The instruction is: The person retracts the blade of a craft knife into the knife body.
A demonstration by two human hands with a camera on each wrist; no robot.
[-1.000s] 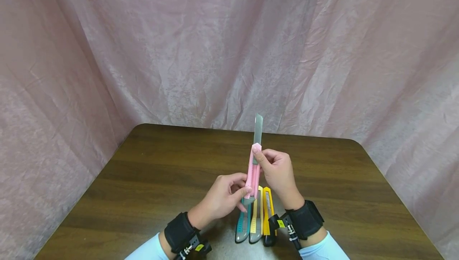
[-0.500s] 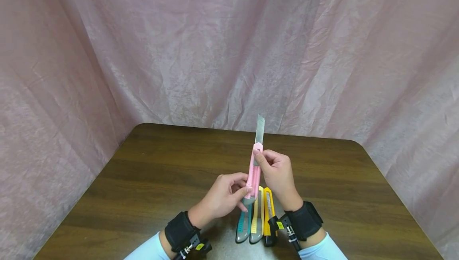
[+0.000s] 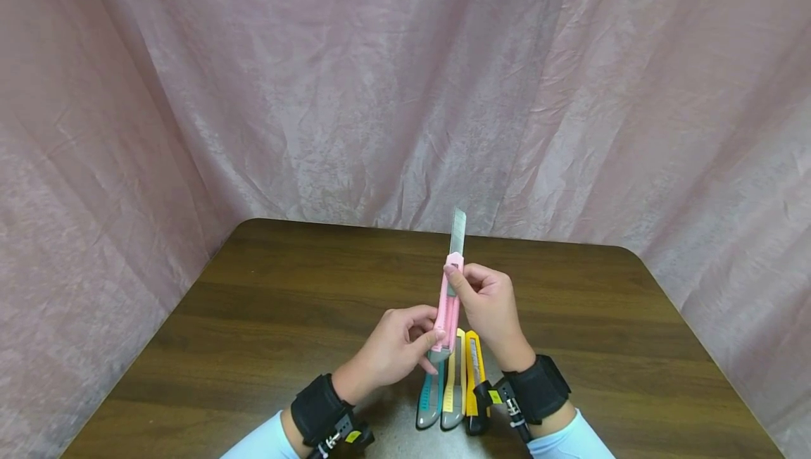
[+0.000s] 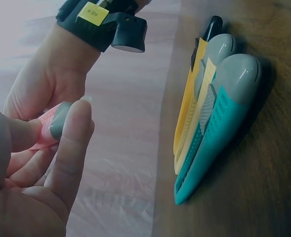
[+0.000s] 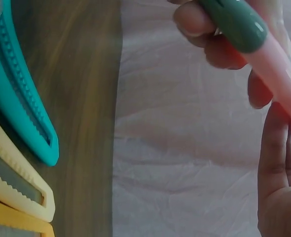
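Observation:
A pink utility knife (image 3: 447, 315) is held up over the table, its long blade (image 3: 458, 235) standing out of the top end. My left hand (image 3: 394, 345) pinches the lower body near the grey end, which shows close up in the left wrist view as a grey cap (image 4: 60, 121). Higher up, my right hand (image 3: 497, 304) grips the knife, thumb on the slider side just below the blade mouth. Both hands appear around the pink body (image 5: 276, 69) in the right wrist view.
A teal utility knife (image 3: 429, 403), a pale yellow one (image 3: 451, 403) and an orange-yellow one (image 3: 474, 367) lie side by side beneath the hands. They rest on the brown wooden table (image 3: 272, 304). A pink curtain (image 3: 380, 93) hangs behind it.
The blade sticks out a little less: its tip has dropped toward the pink body, and the right thumb has slid slightly down. The left hand stays in place.

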